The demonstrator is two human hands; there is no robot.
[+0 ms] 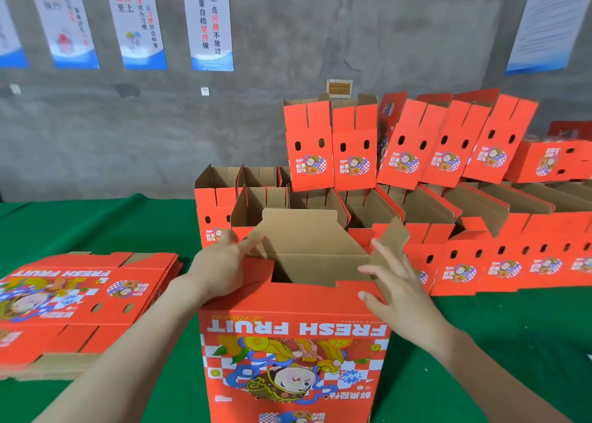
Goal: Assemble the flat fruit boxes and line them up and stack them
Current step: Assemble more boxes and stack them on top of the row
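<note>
Currently my left hand [221, 264] lies flat-fingered on the open box [294, 326], left rim; right hand [395, 289], spread, touches right flap [392, 238]; green desk [128, 224] shows either side.

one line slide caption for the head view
Mid-assembly: left hand and right hand at the open flaps of an upright fruit box, flat boxes at left, assembled boxes behind.

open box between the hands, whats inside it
Only bare brown cardboard walls show inside the box; no contents in view. Its lower part is hidden behind the red front panel.
</note>
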